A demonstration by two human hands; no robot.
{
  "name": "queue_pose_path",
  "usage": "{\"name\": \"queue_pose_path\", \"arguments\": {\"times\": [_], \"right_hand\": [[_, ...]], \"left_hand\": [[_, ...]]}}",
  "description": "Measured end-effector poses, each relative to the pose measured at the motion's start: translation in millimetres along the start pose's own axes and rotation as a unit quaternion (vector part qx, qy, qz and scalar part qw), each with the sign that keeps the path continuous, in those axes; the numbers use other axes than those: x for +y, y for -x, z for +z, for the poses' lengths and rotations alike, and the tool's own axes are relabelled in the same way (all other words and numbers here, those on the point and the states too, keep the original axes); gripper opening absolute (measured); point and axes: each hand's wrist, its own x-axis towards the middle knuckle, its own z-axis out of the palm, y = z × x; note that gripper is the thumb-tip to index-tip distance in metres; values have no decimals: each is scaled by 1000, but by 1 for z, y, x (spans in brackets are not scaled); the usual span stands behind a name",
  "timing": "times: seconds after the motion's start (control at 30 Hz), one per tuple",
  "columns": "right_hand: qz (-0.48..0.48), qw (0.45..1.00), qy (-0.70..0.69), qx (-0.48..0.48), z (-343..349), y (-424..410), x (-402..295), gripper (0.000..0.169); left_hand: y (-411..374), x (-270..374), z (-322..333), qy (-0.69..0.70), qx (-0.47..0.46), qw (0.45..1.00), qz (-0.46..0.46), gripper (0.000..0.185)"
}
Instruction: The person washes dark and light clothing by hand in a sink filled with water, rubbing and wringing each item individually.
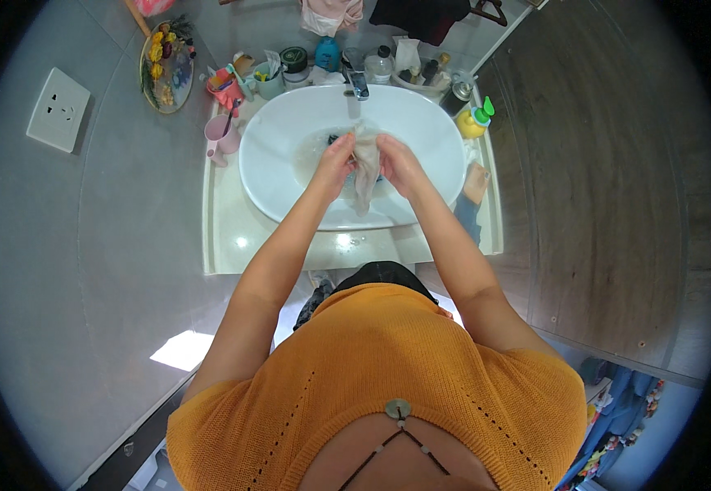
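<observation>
Both my hands hold a wet, pale cloth [366, 169] over the white oval washbasin [269, 166]. My left hand [334, 164] grips its left edge, and my right hand [397, 161] pinches its right edge near the top. The cloth hangs between them, its lower end narrowing towards the near side of the basin. Cloudy water [309, 156] stands in the basin, with small dark pieces partly hidden behind my hands. The chrome faucet [358, 85] is just beyond the cloth.
A pink mug [222, 135], a red cup [225, 92] and a green cup [268, 85] stand left of the basin. Bottles and a basket [420, 86] line the back. A yellow pump bottle [473, 121] and a soap bar [476, 183] are on the right.
</observation>
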Motion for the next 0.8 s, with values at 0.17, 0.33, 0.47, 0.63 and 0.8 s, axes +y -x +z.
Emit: {"name": "queue_pose_path", "arguments": {"times": [0.17, 0.33, 0.47, 0.63, 0.8], "right_hand": [[11, 996, 88, 11, 1, -2, 7, 21], [2, 999, 35, -16, 8, 3, -3, 23], [0, 999, 49, -12, 10, -2, -10, 25], [6, 994, 80, 68, 0, -14, -6, 19], [11, 994, 77, 75, 2, -13, -4, 19]], "left_hand": [[-3, -8, -8, 79, 28, 996, -4, 35], [1, 0, -12, 129, 55, 990, -21, 36], [6, 1, -10, 92, 49, 993, -62, 40], [10, 0, 0, 100, 2, 994, -49, 47], [13, -1, 0, 62, 2, 998, -26, 45]]}}
